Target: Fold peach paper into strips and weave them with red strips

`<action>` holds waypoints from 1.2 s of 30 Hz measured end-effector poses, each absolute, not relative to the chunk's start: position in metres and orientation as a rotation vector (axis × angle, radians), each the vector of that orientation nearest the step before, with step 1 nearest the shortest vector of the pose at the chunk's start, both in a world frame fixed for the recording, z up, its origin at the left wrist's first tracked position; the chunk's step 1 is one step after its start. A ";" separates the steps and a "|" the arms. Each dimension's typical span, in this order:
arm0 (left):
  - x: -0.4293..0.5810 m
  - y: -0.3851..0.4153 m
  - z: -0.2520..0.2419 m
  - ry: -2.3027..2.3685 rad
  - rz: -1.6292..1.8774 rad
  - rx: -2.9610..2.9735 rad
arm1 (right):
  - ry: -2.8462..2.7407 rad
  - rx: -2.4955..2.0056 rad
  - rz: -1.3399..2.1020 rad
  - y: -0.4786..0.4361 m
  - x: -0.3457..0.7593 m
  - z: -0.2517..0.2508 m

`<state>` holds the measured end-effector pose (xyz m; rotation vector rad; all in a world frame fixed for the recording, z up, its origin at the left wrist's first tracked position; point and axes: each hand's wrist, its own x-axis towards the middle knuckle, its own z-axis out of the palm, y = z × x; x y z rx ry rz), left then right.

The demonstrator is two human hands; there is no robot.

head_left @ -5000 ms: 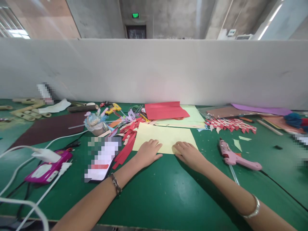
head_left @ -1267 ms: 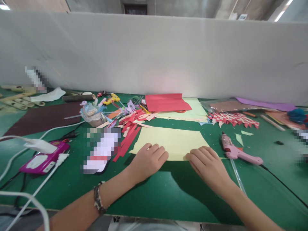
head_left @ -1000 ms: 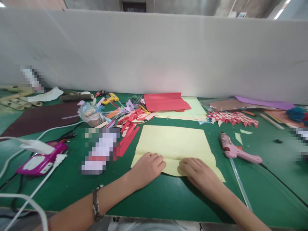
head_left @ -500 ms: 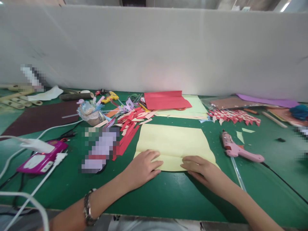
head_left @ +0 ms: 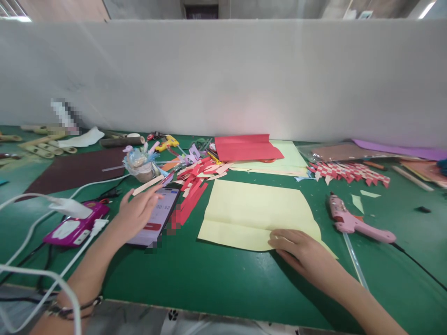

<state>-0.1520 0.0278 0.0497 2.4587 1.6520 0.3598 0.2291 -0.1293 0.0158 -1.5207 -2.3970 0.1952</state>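
Note:
A sheet of pale yellow paper (head_left: 251,204) lies in front of me, with a crease across its lower part. My right hand (head_left: 296,249) is on its lower right edge, fingers together over the paper and the thumb low at the edge. Further left, my left hand (head_left: 136,214) hovers over or touches a phone (head_left: 164,204), its fingers apart and holding nothing; whether a fingertip meets the screen I cannot tell. The lit phone screen shows digits and a red bar.
A pink glue gun (head_left: 359,225) with its glue stick lies at right. Red paper strips (head_left: 192,200) are heaped beyond the phone. A purple power strip (head_left: 78,225) with white cables sits at left. Behind are red paper (head_left: 244,148) and a woven red-and-white piece (head_left: 349,172).
My left hand has left the yellow paper and moved left to the phone. My right hand stays on the paper's edge. The whole view has shifted slightly.

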 end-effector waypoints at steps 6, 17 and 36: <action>-0.139 0.024 0.046 1.685 0.443 2.576 | -2.407 -1.527 0.167 -0.128 0.228 0.016; -0.016 -0.036 0.035 0.520 0.131 2.882 | -2.413 -1.488 0.084 -0.127 0.227 0.007; 0.002 -0.012 0.008 0.424 0.187 3.160 | -2.609 -1.513 -0.264 -0.097 0.225 0.005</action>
